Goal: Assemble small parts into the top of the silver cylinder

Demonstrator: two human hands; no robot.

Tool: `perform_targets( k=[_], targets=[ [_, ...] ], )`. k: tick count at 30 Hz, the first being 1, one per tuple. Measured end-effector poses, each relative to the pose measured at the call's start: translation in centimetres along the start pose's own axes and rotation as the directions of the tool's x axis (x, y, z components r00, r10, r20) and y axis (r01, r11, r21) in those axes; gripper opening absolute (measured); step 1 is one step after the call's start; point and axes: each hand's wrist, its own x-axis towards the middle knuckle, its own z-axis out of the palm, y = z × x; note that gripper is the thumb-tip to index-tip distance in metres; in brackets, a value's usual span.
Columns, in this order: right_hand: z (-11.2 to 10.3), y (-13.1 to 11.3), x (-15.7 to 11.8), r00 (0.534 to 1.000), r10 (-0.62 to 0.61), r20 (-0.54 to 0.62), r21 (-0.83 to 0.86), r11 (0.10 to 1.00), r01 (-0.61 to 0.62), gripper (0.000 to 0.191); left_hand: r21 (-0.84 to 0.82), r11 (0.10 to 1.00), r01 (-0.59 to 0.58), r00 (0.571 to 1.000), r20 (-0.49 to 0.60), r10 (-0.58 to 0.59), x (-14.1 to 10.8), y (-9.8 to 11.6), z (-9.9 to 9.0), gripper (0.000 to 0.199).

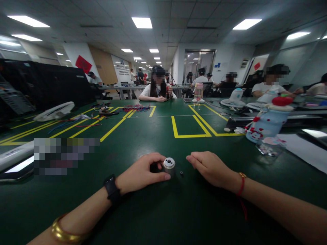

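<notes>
A small silver motor [169, 162], a short metal cylinder with holes in its round top face, stands upright on the green table. My left hand [145, 170] is closed around its left side, thumb in front and fingers behind. Just right of the motor lies a tiny dark ring-shaped part [181, 173], apart from both hands. My right hand [211, 168] rests on the table to the right of that part, its fingers curled and pressed together. Whatever those fingers may hold is hidden.
Yellow tape [192, 136] marks the green table [143, 136]. Wires [136, 108] and a white fan [55, 111] lie at the left, near a blurred-out device. A blue bottle [268, 122], paper [306, 151] and another fan [235, 98] are at the right. A person [157, 90] sits opposite.
</notes>
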Motion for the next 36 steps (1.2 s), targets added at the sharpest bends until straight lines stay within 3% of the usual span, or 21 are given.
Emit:
perform_targets(
  k=[6, 10, 12, 13, 16, 20, 23, 27, 30, 36],
  targets=[
    [0.0, 0.1, -0.5, 0.999, -0.025, 0.035, 0.144, 0.989, 0.02, 0.042, -0.005, 1.0, -0.001, 1.0, 0.002, 0.001, -0.1, 0.1, -0.1, 0.029],
    [0.1, 0.4, -0.5, 0.997, -0.08, -0.008, 0.317, 0.945, 0.078, 0.025, -0.001, 1.0, 0.002, 1.0, -0.001, -0.002, 0.0, -0.1, 0.0, 0.029],
    [0.3, 0.4, -0.5, 0.999, -0.042, -0.024, 0.402, 0.914, 0.048, 0.013, 0.004, 1.0, -0.004, 1.0, -0.002, 0.004, 0.1, -0.2, 0.0, 0.029],
    [0.5, 0.3, -0.4, 1.0, -0.009, -0.029, 0.428, 0.903, 0.021, 0.016, 0.009, 1.0, -0.006, 1.0, -0.003, 0.006, 0.1, -0.2, 0.0, 0.029],
    [0.8, 0.3, -0.3, 0.993, 0.044, -0.113, 0.375, 0.927, 0.001, 0.024, 0.022, 1.0, -0.006, 1.0, -0.009, 0.006, 0.1, -0.2, 0.0, 0.028],
    [0.9, 0.3, -0.3, 0.977, -0.003, -0.214, 0.226, 0.973, 0.053, 0.028, 0.023, 1.0, -0.009, 1.0, -0.006, 0.009, 0.0, -0.1, 0.1, 0.028],
    [0.8, 0.2, -0.4, 0.988, -0.045, -0.149, 0.22, 0.972, 0.077, 0.037, 0.019, 1.0, -0.013, 1.0, -0.003, 0.013, 0.0, -0.1, 0.1, 0.028],
    [0.5, -0.5, -0.6, 0.998, -0.065, -0.01, 0.179, 0.982, 0.066, 0.006, 0.027, 0.999, -0.018, 1.0, -0.007, 0.018, 0.1, -0.1, 0.1, 0.028],
    [0.3, -0.9, -0.7, 0.994, -0.107, 0.01, 0.099, 0.989, 0.106, 0.02, 0.027, 0.999, -0.018, 1.0, -0.006, 0.018, 0.1, -0.1, 0.0, 0.028],
    [0.5, -1.3, -0.7, 0.993, -0.116, 0.03, 0.063, 0.992, 0.113, 0.02, 0.021, 1.0, -0.012, 1.0, -0.004, 0.012, 0.0, 0.1, 0.1, 0.028]
  ],
)
